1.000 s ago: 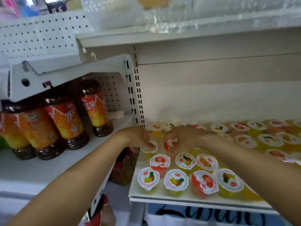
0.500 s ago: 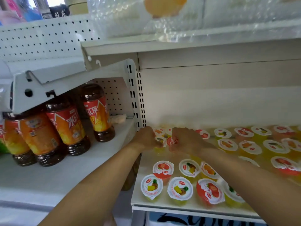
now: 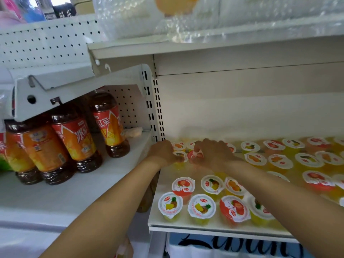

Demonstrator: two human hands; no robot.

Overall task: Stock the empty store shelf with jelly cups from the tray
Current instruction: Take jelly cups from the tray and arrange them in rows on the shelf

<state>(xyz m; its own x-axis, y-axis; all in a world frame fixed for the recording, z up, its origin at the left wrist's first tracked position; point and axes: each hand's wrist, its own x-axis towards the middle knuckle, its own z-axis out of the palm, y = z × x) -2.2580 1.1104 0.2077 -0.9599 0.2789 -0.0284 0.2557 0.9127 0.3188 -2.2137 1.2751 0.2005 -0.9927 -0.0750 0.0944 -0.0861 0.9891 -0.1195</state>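
Reaching to the back-left corner of the white shelf point(image 3: 186, 223), both hands are busy with jelly cups: the left hand point(image 3: 163, 153) has its fingers curled round a yellow cup with a pineapple lid point(image 3: 180, 156), and the right hand point(image 3: 214, 153) pinches a red strawberry cup point(image 3: 195, 155) just beside it, both cups sitting low at shelf level near the rear wall. Loads more jelly cups point(image 3: 202, 206) already stand in loose rows across the shelf, from the front edge out to the right. Off to the left, on the neighbouring shelf, are some iced tea bottles point(image 3: 74, 138) with orange labels.
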